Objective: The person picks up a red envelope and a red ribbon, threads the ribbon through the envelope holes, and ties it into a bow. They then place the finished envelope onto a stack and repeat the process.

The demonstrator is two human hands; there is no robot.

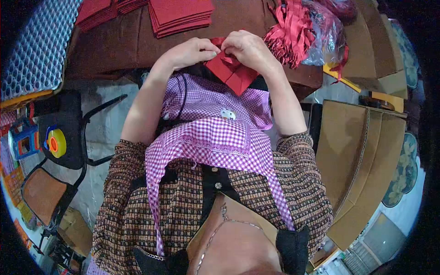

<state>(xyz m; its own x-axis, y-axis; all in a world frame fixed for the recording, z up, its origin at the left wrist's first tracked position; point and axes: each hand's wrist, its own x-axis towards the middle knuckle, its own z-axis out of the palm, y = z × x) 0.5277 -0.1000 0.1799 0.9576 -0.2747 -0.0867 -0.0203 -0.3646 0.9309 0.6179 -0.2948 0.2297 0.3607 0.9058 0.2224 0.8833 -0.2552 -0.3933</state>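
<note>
A red folded piece (238,78) with creased panels lies at the near edge of the brown-covered table, one corner pointing down toward my apron. My left hand (195,52) pinches its upper left part between thumb and forefinger. From the right, my right hand (245,48) grips the top of the same piece, with its fingers curled in close to a red strip. The two hands are a short distance apart. Stacks of flat red pieces (181,16) lie beyond my hands, and a bundle of red ribbons (293,34) is at the right.
Clear plastic bags (327,39) lie beside the ribbons. Cardboard boxes (353,160) stand at the right. On the left are a patterned blue-grey surface (39,46), a black chair (62,123) with a yellow tape roll (56,143), and a brown-seated chair (46,195).
</note>
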